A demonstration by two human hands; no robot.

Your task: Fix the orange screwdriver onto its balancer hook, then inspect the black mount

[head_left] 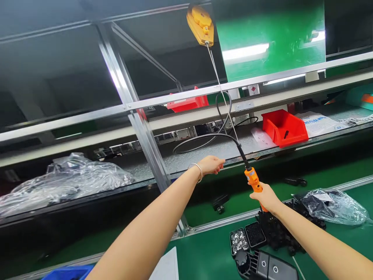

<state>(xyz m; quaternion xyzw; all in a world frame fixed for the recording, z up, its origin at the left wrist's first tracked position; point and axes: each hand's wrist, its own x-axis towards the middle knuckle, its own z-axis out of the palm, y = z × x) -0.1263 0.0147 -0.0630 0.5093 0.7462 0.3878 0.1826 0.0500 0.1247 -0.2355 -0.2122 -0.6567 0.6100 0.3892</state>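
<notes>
My right hand (268,197) is wrapped round an orange electric screwdriver (253,179), held upright over the bench. A black cable leaves its top, and a thin cord runs from it up to a yellow spring balancer (201,25). My left hand (211,165), a bracelet on its wrist, is closed with the fingertips together in front of the shelf edge; what it holds, if anything, is hidden. Below the screwdriver are a small tray of silvery hardware (239,242), a tray of small black pieces (255,234) and a black ribbed housing (266,264). The screwdriver's tip is hidden.
A red bin (285,128) stands on the shelf (186,155), with clear plastic bags (72,179) at the left. A metal post (148,144) rises left of my left hand. On the green bench (204,258) lie black parts and another plastic bag (338,206).
</notes>
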